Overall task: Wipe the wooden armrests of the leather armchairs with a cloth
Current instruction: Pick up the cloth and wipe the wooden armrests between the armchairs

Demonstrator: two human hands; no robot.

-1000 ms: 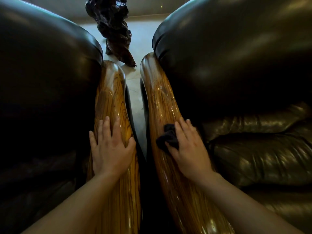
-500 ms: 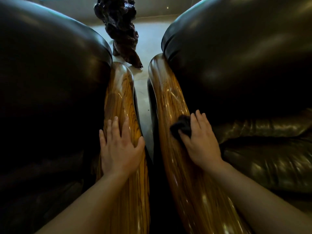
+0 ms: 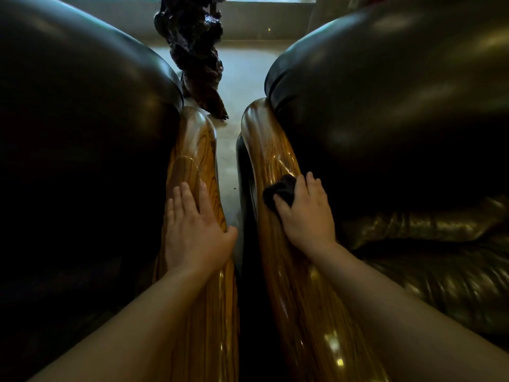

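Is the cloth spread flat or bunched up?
Bunched up. The cloth shows as a dark crumpled lump under the right hand, pressed on the right armrest; no flat edges show.

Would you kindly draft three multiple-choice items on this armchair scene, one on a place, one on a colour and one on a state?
1. Where is the cloth?
A. on the right armrest
B. on the floor
C. on the left armrest

2. What colour is the cloth?
A. white
B. black
C. yellow

3. How is the left hand?
A. clenched round a cloth
B. raised in the air
C. flat and empty on the left armrest

Answers: 1 A, the right hand presses it on the right armrest. 2 B, it shows black against the golden wood. 3 C, its fingers lie spread on the left armrest, holding nothing.
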